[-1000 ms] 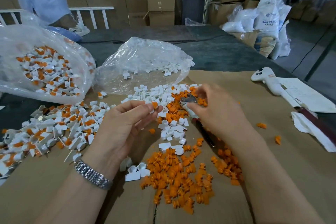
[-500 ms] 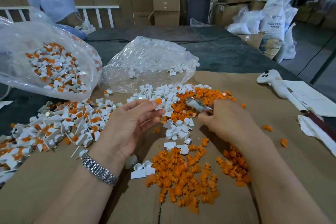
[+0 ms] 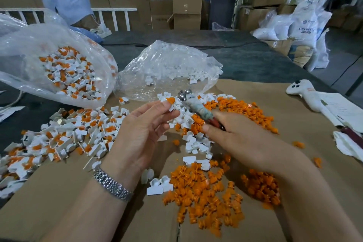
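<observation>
Above the cardboard (image 3: 59,192) on the bench (image 3: 245,61), mid-frame: left hand (image 3: 141,133) pinches one white clip (image 3: 171,107) between thumb and fingertips, orange plug (image 3: 171,100) seated in it. The other fingers are loosely curled. Right hand (image 3: 241,137) is wrapped round the taped tool (image 3: 196,106). The tool's metal head sits just right of the clip; can't tell if they touch. Its long axis runs lower right to upper left, aimed at the plug. The clip lies up-left of the right hand. Next move, my guess: bring the head onto the plug along that axis.

Text: the white sack (image 3: 306,25) at far right has blurred print, looks like "ABS RESIN". The writing on the paper sheet (image 3: 341,108) is too small to read.
</observation>
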`<state>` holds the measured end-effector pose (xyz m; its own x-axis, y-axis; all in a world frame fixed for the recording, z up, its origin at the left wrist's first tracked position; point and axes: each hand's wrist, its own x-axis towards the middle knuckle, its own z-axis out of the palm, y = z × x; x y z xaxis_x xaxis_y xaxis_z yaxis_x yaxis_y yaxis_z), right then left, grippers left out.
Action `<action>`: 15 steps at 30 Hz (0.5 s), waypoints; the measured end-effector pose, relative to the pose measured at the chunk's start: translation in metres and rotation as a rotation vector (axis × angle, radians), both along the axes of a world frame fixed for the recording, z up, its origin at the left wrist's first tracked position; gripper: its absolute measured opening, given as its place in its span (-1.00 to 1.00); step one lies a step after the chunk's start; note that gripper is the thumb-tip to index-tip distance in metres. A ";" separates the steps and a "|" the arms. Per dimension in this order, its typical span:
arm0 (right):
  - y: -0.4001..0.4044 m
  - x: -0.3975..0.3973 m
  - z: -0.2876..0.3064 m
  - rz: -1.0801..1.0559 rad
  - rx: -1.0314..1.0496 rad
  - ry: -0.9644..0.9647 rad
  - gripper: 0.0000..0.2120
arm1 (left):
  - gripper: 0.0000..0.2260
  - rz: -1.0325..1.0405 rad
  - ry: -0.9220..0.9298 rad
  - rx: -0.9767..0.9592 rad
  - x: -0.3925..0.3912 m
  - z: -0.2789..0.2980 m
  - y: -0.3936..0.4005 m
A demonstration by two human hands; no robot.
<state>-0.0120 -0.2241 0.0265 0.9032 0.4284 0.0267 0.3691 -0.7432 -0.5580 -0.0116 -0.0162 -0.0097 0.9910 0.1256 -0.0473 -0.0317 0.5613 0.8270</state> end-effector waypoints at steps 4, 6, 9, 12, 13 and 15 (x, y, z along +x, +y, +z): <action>0.006 -0.005 0.000 0.044 -0.050 -0.017 -0.73 | -0.88 0.030 -0.007 -0.002 0.000 0.000 0.000; 0.007 -0.007 0.001 0.055 -0.049 -0.023 -0.74 | -0.91 0.046 -0.013 -0.003 0.000 0.001 -0.001; 0.009 -0.009 0.001 0.082 -0.066 -0.032 -0.74 | -0.84 0.076 -0.009 0.008 0.000 0.001 -0.002; 0.011 -0.010 0.001 0.096 -0.074 -0.030 -0.74 | -0.82 0.072 0.007 0.025 -0.001 0.002 -0.003; 0.011 -0.011 0.001 0.095 -0.072 -0.032 -0.75 | -0.82 0.073 0.004 0.031 -0.002 0.002 -0.004; 0.010 -0.011 0.000 0.088 -0.059 -0.029 -0.78 | -0.78 0.086 -0.010 0.054 -0.002 0.002 -0.005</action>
